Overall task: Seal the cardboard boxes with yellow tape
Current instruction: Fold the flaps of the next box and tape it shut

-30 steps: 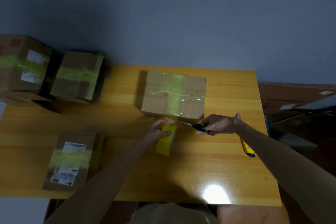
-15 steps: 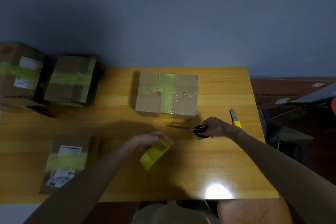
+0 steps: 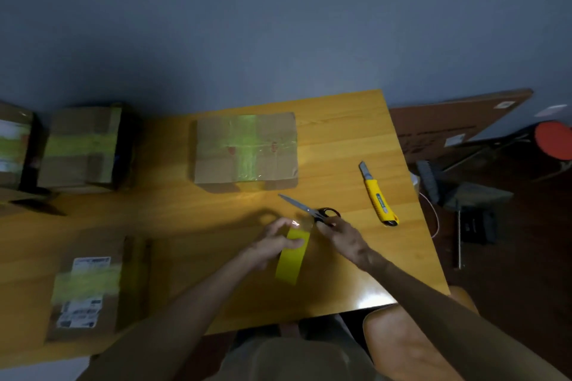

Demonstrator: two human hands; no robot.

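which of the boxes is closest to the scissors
The middle box, the one standing alone straight ahead, just beyond the tips of the scissors. The others all sit far off to the left.

Table [image 3: 356, 139]: honey-yellow wood, fine straight grain.
Cardboard box at 12 o'clock [image 3: 216, 158]: brown, crossed by glossy pale yellow-green tape.
Cardboard box at 10 o'clock [image 3: 82, 148]: brown, one yellow-green band.
Cardboard box at 8 o'clock [image 3: 85, 284]: brown, yellow band, white labels with black print.
Tape roll [image 3: 292, 260], centre: plain bright yellow.
Scissors [image 3: 309, 210]: black handles, silver blades.
Utility knife [image 3: 377, 195], 3 o'clock: yellow body, black end, grey blade.
Wall [image 3: 278, 25]: flat blue-grey.
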